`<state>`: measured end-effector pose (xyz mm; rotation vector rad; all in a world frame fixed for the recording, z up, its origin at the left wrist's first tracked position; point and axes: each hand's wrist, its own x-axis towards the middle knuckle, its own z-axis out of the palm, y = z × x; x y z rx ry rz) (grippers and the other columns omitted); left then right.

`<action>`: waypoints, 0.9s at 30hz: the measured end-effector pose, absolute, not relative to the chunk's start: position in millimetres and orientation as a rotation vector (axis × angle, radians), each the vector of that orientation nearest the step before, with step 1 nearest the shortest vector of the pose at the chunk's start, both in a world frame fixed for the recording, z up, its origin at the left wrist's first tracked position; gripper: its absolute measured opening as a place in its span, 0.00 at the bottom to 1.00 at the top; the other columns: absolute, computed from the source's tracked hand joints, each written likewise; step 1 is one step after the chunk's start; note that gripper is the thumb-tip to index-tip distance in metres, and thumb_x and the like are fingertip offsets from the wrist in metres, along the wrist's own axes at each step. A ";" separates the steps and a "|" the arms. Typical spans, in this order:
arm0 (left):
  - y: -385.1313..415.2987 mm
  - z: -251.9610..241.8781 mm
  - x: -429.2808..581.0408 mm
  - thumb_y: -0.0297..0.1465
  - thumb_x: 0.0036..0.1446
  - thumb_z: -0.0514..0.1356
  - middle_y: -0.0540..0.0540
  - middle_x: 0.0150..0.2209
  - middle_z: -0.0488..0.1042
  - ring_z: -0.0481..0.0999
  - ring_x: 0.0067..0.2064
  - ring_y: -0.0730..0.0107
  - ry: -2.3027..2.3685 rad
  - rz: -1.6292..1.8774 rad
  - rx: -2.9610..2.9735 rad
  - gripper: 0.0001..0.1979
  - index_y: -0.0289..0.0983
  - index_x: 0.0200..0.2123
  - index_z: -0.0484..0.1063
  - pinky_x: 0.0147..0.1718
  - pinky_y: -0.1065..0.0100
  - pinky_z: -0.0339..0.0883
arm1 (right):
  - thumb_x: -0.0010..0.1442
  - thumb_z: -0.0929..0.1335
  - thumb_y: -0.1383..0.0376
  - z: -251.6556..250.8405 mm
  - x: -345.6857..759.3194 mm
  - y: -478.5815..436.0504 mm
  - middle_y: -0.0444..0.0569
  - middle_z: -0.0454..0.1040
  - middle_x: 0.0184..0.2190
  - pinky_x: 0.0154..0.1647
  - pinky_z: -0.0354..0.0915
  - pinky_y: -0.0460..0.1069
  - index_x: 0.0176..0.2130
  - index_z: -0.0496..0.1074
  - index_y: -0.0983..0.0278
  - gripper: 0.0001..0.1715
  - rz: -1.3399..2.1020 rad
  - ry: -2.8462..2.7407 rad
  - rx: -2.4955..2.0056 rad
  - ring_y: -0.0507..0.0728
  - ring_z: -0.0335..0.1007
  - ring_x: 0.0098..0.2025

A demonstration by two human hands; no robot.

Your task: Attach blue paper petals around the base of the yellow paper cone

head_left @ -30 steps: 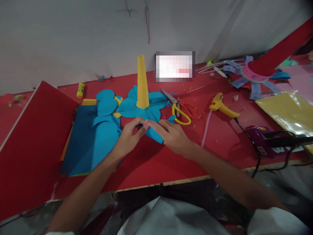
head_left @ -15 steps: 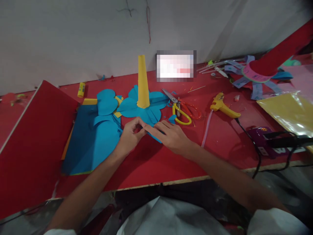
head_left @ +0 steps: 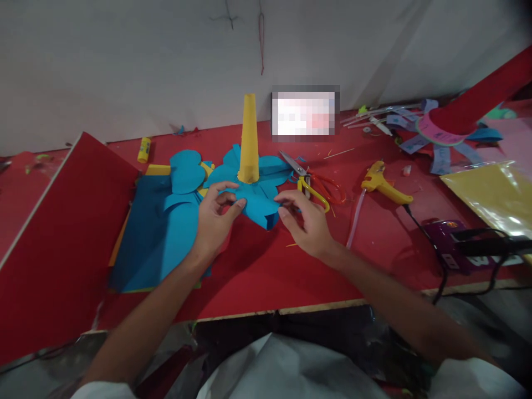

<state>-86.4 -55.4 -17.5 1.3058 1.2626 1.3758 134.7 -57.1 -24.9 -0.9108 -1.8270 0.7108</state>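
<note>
A yellow paper cone point(head_left: 249, 138) stands upright in the middle of a flat blue paper flower point(head_left: 266, 172) on the red table point(head_left: 266, 277). My left hand point(head_left: 215, 221) pinches the left edge of the flower's nearest blue petal point(head_left: 260, 206) between thumb and forefinger. My right hand point(head_left: 306, 221) hovers just right of that petal, fingers curled but apart, with nothing in them.
Yellow-handled scissors point(head_left: 311, 191) lie right of the flower, a yellow glue gun point(head_left: 384, 185) further right with its cord running to a purple power strip point(head_left: 453, 241). Blue paper sheets point(head_left: 162, 238), a red board point(head_left: 58, 238) and a glue stick point(head_left: 144, 149) lie left. A yellow sheet point(head_left: 494, 194) lies at the right.
My right hand has let go of the blue petal and drawn back to the right. My left hand keeps its pinch and has shifted slightly toward the cone.
</note>
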 end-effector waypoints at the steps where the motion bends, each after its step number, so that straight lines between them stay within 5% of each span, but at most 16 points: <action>1: -55.9 -18.0 -86.4 0.37 0.54 0.73 0.53 0.30 0.70 0.70 0.33 0.75 1.277 1.416 1.308 0.18 0.41 0.46 0.74 0.33 0.73 0.64 | 0.73 0.64 0.58 -25.5 133.4 -58.4 0.45 0.76 0.34 0.37 0.70 0.51 0.52 0.70 0.58 0.12 0.766 -1.803 -0.933 0.55 0.75 0.34; 4: -57.9 -19.2 -85.3 0.36 0.57 0.72 0.53 0.30 0.69 0.69 0.33 0.75 1.314 1.501 1.314 0.15 0.41 0.45 0.74 0.33 0.72 0.63 | 0.73 0.64 0.55 -28.6 128.8 -60.6 0.41 0.73 0.29 0.33 0.68 0.49 0.57 0.67 0.58 0.17 0.897 -1.754 -0.929 0.54 0.73 0.31; 10: -63.4 -23.5 -78.6 0.36 0.61 0.68 0.52 0.32 0.70 0.71 0.34 0.73 1.336 1.473 1.396 0.13 0.41 0.46 0.73 0.33 0.72 0.64 | 0.67 0.71 0.49 -37.6 121.1 -56.7 0.47 0.76 0.40 0.34 0.70 0.50 0.54 0.71 0.58 0.22 0.962 -1.638 -0.980 0.55 0.73 0.35; 15: -66.6 -24.1 -75.5 0.37 0.63 0.69 0.53 0.32 0.69 0.70 0.33 0.74 1.381 1.537 1.461 0.13 0.41 0.47 0.73 0.34 0.72 0.65 | 0.65 0.72 0.47 -38.9 120.5 -53.2 0.47 0.75 0.37 0.34 0.72 0.50 0.55 0.70 0.57 0.26 1.114 -1.553 -0.896 0.56 0.74 0.36; 22: -72.4 -24.2 -69.7 0.41 0.64 0.68 0.52 0.33 0.68 0.71 0.35 0.73 1.387 1.529 1.539 0.15 0.41 0.48 0.73 0.35 0.72 0.66 | 0.65 0.73 0.56 -36.2 115.8 -58.5 0.51 0.78 0.51 0.51 0.74 0.54 0.51 0.74 0.58 0.17 0.922 -1.596 -0.937 0.59 0.75 0.51; 27: -74.9 -25.6 -67.1 0.42 0.63 0.69 0.51 0.33 0.69 0.71 0.35 0.71 1.370 1.513 1.585 0.15 0.42 0.48 0.74 0.36 0.70 0.69 | 0.64 0.73 0.62 -40.4 116.2 -55.2 0.48 0.78 0.46 0.47 0.73 0.52 0.49 0.74 0.59 0.13 0.900 -1.518 -0.932 0.56 0.76 0.45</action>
